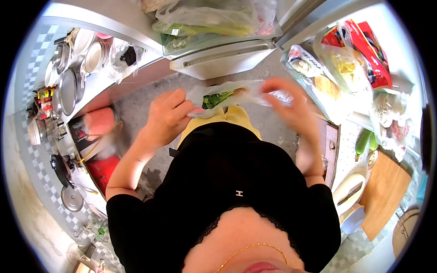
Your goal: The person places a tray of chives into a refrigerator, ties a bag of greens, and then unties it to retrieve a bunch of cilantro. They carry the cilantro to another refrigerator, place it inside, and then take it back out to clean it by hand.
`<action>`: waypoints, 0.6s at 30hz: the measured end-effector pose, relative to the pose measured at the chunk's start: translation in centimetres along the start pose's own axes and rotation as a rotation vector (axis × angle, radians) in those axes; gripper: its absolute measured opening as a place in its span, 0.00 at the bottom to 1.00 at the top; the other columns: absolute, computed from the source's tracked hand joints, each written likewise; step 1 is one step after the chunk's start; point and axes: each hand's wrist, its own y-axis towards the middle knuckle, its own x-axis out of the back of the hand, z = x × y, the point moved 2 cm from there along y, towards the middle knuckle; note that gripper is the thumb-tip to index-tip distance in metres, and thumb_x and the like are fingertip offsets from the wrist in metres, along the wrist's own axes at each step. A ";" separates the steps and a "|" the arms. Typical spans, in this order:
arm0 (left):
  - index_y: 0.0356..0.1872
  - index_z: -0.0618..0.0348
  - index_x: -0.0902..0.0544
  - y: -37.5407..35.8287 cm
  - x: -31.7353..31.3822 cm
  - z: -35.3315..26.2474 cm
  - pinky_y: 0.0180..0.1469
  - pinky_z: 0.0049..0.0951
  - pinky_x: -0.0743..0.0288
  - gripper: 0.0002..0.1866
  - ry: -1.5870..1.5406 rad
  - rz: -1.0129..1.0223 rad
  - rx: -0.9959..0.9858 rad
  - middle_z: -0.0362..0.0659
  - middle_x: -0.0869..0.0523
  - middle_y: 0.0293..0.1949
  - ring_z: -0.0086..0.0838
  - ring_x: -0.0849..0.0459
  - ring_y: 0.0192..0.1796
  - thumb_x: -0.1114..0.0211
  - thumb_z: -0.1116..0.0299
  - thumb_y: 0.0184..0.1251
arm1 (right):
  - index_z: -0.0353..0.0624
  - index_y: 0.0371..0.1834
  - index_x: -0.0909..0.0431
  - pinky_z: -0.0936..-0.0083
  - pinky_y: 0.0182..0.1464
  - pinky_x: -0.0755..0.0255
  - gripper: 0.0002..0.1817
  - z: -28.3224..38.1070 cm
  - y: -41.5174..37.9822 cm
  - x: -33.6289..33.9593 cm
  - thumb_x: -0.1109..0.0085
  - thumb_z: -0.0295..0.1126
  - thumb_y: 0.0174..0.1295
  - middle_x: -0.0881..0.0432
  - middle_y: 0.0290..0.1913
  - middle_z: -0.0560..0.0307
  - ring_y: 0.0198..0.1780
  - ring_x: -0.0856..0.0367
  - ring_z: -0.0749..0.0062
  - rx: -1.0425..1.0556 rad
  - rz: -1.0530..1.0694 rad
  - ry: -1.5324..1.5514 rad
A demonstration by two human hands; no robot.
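Note:
A clear plastic bag [255, 93] with leafy greens [218, 98] inside is stretched out in front of my waist. My left hand [168, 113] is closed on the bag's left end, beside the leaves. At the other end of the bag is my right hand [289, 100], blurred by motion, with its thumb and fingers apart around the edge of the plastic. Whether those fingers touch the bag is not clear. Reddish roots or stems of the greens point toward my right hand.
Ahead stands an open fridge with a drawer [223, 61] and bagged vegetables [205, 27]. Its door [337, 113] at right holds bags and a red packet [371, 54]. Dishes [95, 57] line the left counter; cucumbers [363, 141] and a cutting board [384, 191] lie right.

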 end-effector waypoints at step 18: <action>0.48 0.56 0.29 -5.0 0.3 0.4 0.57 0.36 0.25 0.39 -1.445 -0.601 0.626 0.56 0.24 0.59 0.35 0.17 0.48 0.29 0.34 0.48 | 0.34 0.50 0.22 0.59 0.55 0.27 0.18 -15.5 9.9 -15.0 0.39 0.26 0.55 0.19 0.49 0.35 0.54 0.22 0.44 -0.186 0.783 -0.737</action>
